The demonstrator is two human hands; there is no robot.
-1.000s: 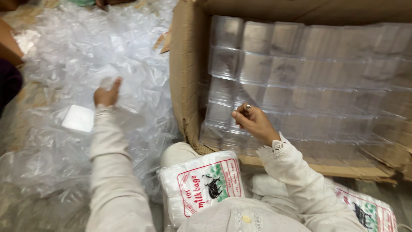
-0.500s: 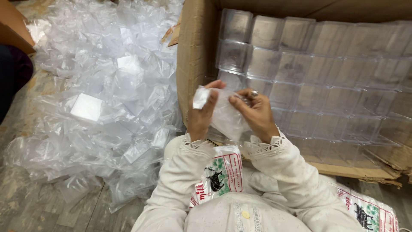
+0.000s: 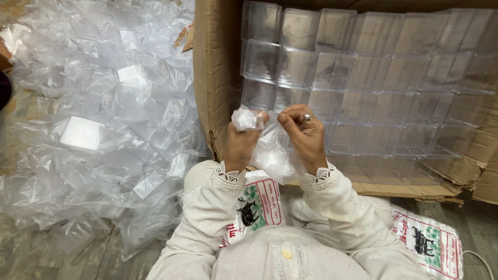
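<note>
Across the right half of the view, lying on its side on the floor (image 3: 482, 223): a big cardboard box (image 3: 212, 78), mouth open toward the camera, torn and ragged along the lower right edge. Stacked inside, wall to wall in neat rows: clear plastic containers (image 3: 363, 78), square and glossy, filling the box from its top edge down to its bottom flap. Spread over the floor to the left of the box, right up against its left wall: a wide heap of crumpled clear plastic bags (image 3: 104, 129), a few with flat white squares (image 3: 80, 133) showing inside. Along the bottom edge of the view: a lap and two pale sleeves with lace cuffs. Under the lap, flat on the floor: printed white sacks (image 3: 433, 246) with red borders and a black animal figure.

Just in front of the box's lower left corner, raised between both hands: a small clear plastic bag (image 3: 270, 153), bunched and hanging down toward the cuffs. Left hand (image 3: 241, 142) closed, pinching the crumpled top corner of that bag between thumb and fingers. Right hand (image 3: 306, 137) likewise closed on the bag's opposite upper edge, fingers curled, a ring (image 3: 306, 117) on one finger. Both hands close together, nearly touching.
</note>
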